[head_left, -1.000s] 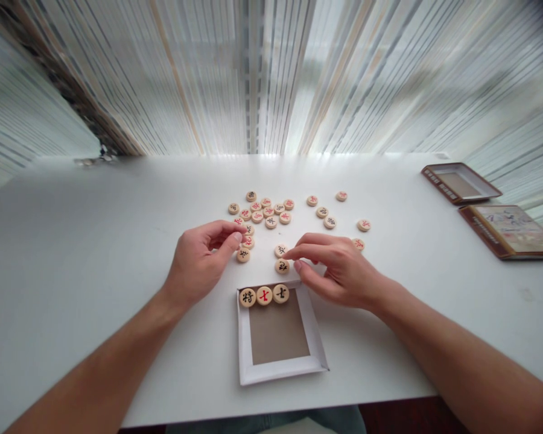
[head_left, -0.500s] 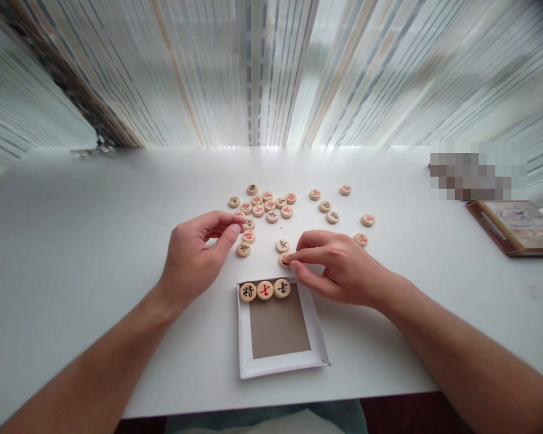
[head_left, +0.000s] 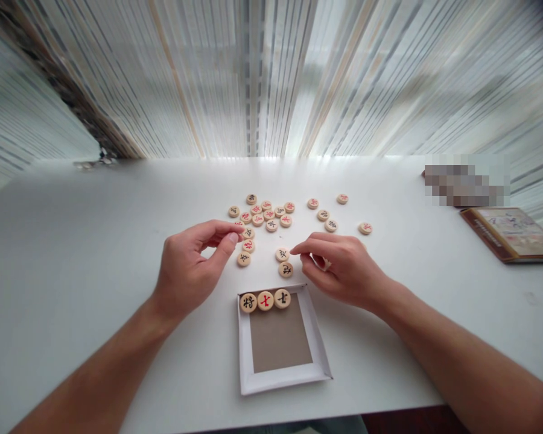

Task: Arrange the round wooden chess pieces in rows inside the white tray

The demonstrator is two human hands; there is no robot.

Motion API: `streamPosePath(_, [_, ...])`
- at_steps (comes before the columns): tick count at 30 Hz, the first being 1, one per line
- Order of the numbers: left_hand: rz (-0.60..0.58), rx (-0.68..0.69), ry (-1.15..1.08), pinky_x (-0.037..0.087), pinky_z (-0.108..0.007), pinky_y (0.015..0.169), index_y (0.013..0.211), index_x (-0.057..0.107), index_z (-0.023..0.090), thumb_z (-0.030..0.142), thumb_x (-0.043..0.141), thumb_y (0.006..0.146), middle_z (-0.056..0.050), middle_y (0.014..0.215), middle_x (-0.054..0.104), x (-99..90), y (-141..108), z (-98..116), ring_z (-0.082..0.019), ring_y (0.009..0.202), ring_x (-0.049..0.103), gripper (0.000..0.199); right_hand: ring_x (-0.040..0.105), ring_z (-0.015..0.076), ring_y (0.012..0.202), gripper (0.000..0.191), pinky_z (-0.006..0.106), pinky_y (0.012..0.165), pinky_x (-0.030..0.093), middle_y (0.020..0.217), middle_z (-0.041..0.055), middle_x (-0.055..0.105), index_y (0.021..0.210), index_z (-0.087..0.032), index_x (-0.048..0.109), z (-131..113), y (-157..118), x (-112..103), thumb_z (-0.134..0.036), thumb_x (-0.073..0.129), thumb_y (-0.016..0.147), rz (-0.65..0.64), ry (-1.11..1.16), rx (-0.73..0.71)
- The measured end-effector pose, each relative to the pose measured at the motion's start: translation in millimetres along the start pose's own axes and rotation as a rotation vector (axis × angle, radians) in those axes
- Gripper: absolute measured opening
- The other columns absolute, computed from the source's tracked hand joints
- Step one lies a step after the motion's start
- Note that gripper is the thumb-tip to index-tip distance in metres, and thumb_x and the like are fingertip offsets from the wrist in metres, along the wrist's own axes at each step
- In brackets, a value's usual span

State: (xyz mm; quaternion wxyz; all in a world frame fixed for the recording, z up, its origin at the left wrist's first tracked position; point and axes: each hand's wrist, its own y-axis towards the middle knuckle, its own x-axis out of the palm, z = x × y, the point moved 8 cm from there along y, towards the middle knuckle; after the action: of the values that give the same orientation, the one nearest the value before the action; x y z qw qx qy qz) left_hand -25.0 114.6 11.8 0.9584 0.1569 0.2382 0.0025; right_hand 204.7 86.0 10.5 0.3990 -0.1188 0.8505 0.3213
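Observation:
My left hand [head_left: 196,265] hovers left of a cluster of round wooden Chinese chess pieces, thumb and fingertips slightly apart. Its index fingertip is close to a black-marked piece [head_left: 248,233]; whether they touch I cannot tell. My right hand [head_left: 339,265] has index finger and thumb apart, the index tip beside another black-marked piece [head_left: 282,254]. Just below lies a further black-marked piece [head_left: 285,269]. Part of a pale piece [head_left: 326,264] shows in the gap under my right fingers; held or lying there, I cannot tell. A shallow white box [head_left: 321,361] has three pieces [head_left: 265,301] along its far edge.
Several red- and black-marked pieces [head_left: 269,214] are grouped on the white table [head_left: 117,241], with others scattered toward the right, one being a red piece [head_left: 365,228]. A brown-edged box or book [head_left: 516,235] lies far right. Striped curtains [head_left: 271,78] hang behind the table.
My right fingertips have come off the lower black-marked piece, uncovering its character, and are now beside the upper one. My left hand stays nearly in place. The view has tilted up slightly.

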Motion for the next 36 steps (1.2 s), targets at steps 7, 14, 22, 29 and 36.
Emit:
streamPosePath(7, [0.030,-0.003,0.021,0.065,-0.029,0.082,0.102,0.087,0.022,0.030,0.074,0.097,-0.003,0.095,0.087,-7.0,3.4,1.4,-0.018,0.085,0.081,0.016,0.067,0.0138,0.064,0.030,0.026,0.058,0.047,0.093,0.0077,0.079,0.099,-0.015,0.083,-6.7,-2.4,5.6,-0.007,0.056,0.090,-0.088,0.004,-0.059])
streamPosePath(14, [0.103,-0.012,0.030,0.065,-0.029,0.081,0.103,0.086,0.021,0.030,0.074,0.096,-0.002,0.093,0.086,-21.9,11.0,-4.3,-0.018,0.082,0.080,0.017,0.070,0.0153,0.064,0.030,0.026,0.059,0.047,0.083,0.0055,0.080,0.100,-0.015,0.082,2.4,-2.0,-0.5,-0.008,0.054,0.091,0.023,-0.034,0.022])
streamPosePath(22, [0.077,-0.058,0.124,0.063,-0.029,0.077,0.103,0.087,0.022,0.037,0.073,0.095,-0.003,0.095,0.087,-21.2,17.0,-21.5,-0.020,0.085,0.081,0.021,0.054,0.0114,0.049,0.022,0.026,0.056,0.044,0.062,-0.0015,0.068,0.091,-0.017,0.081,29.6,2.4,-21.5,-0.016,0.059,0.093,0.185,-0.087,0.194])
streamPosePath(29, [-0.029,0.120,0.342,0.058,-0.030,0.064,0.103,0.085,0.020,0.039,0.067,0.099,-0.006,0.099,0.086,-6.1,15.8,-12.9,-0.022,0.082,0.077,0.026,0.055,0.0128,0.054,0.021,0.027,0.057,0.043,0.066,-0.0004,0.070,0.086,-0.019,0.080,47.4,3.7,-18.9,-0.021,0.063,0.098,0.173,-0.025,0.291])
streamPosePath(36, [-0.154,0.230,0.339,0.060,-0.041,0.100,0.112,0.084,0.018,0.032,0.062,0.103,-0.012,0.113,0.084,15.9,12.6,-9.6,-0.029,0.110,0.077,0.027,0.064,0.0175,0.069,0.022,0.030,0.062,0.048,0.089,0.0077,0.078,0.103,-0.018,0.082,28.3,7.0,-2.2,-0.027,0.062,0.105,0.072,0.051,0.225])
